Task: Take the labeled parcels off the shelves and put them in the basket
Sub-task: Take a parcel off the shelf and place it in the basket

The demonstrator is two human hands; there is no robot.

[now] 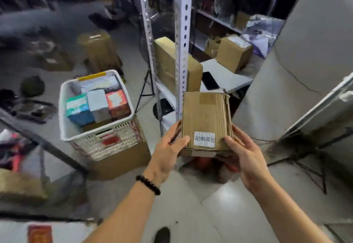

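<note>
Left hand (168, 148) and right hand (245, 154) grip the labeled parcel (206, 116) by its sides — carry it left, level, and set it atop the boxes (99, 103) filling the basket (64, 109).

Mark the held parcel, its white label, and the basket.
held parcel (206, 112): head view, middle of its cardboard top face.
white label (204, 139): head view, centre of the sticker.
basket (62, 112): head view, left side of the white rim.
</note>
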